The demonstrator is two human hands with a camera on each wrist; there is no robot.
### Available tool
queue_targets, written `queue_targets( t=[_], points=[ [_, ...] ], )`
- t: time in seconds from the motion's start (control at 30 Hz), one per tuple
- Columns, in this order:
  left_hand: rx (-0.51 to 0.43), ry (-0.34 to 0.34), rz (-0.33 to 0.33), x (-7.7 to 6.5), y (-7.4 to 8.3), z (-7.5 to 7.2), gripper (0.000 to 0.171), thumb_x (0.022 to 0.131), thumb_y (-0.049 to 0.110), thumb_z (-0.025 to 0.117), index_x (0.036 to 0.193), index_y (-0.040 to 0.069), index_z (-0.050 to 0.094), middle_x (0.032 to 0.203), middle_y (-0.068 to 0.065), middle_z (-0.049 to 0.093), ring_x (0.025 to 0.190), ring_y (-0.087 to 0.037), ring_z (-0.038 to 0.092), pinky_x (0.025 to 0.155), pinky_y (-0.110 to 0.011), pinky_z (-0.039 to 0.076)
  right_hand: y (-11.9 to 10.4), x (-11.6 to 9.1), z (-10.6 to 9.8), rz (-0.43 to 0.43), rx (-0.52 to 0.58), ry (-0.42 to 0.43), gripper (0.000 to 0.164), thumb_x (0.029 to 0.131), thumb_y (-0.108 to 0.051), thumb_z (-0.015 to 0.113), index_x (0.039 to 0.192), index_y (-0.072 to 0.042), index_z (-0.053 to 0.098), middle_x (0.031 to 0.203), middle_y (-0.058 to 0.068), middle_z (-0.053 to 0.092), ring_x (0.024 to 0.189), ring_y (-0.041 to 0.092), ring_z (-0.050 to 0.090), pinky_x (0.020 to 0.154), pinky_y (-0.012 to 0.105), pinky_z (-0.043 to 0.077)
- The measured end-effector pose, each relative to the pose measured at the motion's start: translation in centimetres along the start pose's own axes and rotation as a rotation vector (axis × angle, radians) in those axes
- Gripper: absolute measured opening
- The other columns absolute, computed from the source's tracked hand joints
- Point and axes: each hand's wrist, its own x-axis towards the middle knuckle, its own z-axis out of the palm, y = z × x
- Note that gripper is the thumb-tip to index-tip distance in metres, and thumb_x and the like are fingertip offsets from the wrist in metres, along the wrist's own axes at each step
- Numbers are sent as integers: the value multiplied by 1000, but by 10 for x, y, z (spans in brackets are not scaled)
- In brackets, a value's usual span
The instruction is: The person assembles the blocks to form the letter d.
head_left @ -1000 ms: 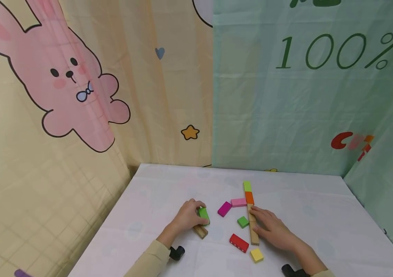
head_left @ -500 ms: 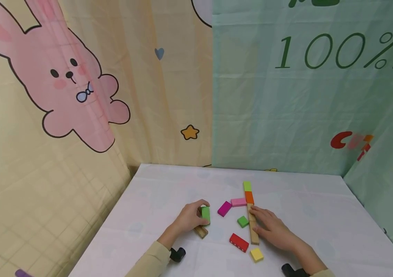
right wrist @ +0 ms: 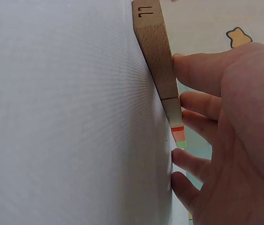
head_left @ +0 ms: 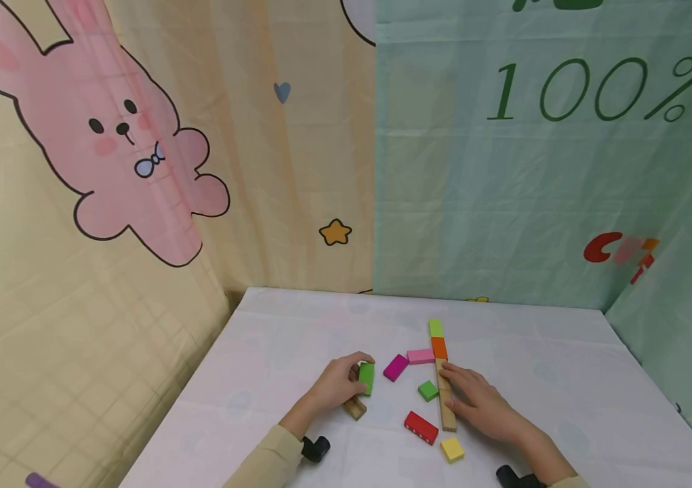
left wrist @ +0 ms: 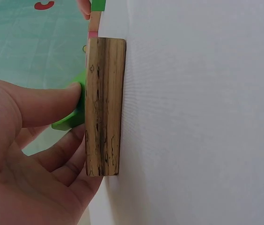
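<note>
My left hand (head_left: 335,384) pinches a green rectangular block (head_left: 367,379) between thumb and fingers. Just below that hand lies a dark-streaked wooden block (head_left: 355,409), which fills the middle of the left wrist view. On the right, my right hand (head_left: 484,405) rests its fingertips along the right side of two plain wooden blocks laid end to end. The nearer wooden block (right wrist: 155,56) carries engraved marks on its end. Beyond them, in the same line, come an orange block (head_left: 439,348) and a lime block (head_left: 436,329).
Left of the line lie a pink block (head_left: 421,356), a magenta block (head_left: 396,368) and a small green block (head_left: 428,391). Nearer are a red block (head_left: 421,428) with white dots and a yellow block (head_left: 452,450). Printed curtains hang behind the white table (head_left: 297,318).
My left hand has shifted slightly right with the green block, which has turned from leaning left to leaning right. The right hand and the line of blocks have stayed in place.
</note>
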Motion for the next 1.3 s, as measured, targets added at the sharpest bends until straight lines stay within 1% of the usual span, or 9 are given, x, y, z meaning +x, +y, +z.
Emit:
queue_targets(
  t=[0.13,0.37,0.47,0.63,0.77,0.97,1.03,1.2,1.3],
  points=[
    [-10,0,-4,2,1,0,41,90,6,73,129,16,64,97,2,61,83,-14,57,71,-31,50,0,0,0,5,2,-1,64,98,-44,63,154,-20,43,160,0,34,144,36,29,108,68,28],
    [-17,-34,-33,5,4,2,30,98,9,64,125,19,64,98,3,60,87,-13,57,80,-36,49,-1,-1,1,17,9,-7,65,98,-46,63,154,-20,43,161,0,34,144,36,28,108,69,28],
    [-27,-47,-37,7,8,3,29,97,10,65,125,16,63,98,2,61,86,-14,58,80,-37,50,0,0,1,17,9,-4,65,97,-47,62,154,-21,43,160,0,34,144,36,29,108,68,29],
    [-45,-64,-48,9,12,3,28,96,10,68,122,13,62,95,1,61,82,-14,59,77,-35,51,2,1,1,10,2,-2,65,98,-48,61,154,-21,42,161,-1,33,144,35,29,108,68,29],
    [-38,-64,-55,11,14,5,26,96,11,69,121,15,63,95,2,61,84,-14,59,77,-35,51,3,2,1,3,0,-1,64,98,-47,61,154,-21,43,161,-1,34,144,35,29,108,68,28],
    [-7,-58,-29,14,13,8,26,94,10,71,118,17,68,97,5,62,89,-12,57,81,-34,51,3,2,1,2,-7,-2,63,98,-46,61,153,-20,43,160,1,34,144,36,29,108,68,28],
    [1,-60,-25,15,13,9,26,93,11,71,119,17,68,97,6,62,88,-12,57,80,-33,51,2,2,1,3,-6,-4,63,99,-45,62,153,-20,43,160,1,34,144,36,29,108,68,28],
    [4,-62,-43,15,15,12,27,93,14,73,120,17,69,96,7,62,87,-10,57,79,-31,51,2,2,1,1,-4,-5,64,99,-45,62,154,-19,43,161,1,34,144,37,29,108,68,28],
    [-3,-53,-35,14,16,12,27,93,13,73,119,16,69,96,6,62,87,-10,58,77,-31,51,2,2,0,-4,-10,-2,64,99,-44,62,154,-19,43,161,1,34,144,37,29,108,68,28]
  ],
)
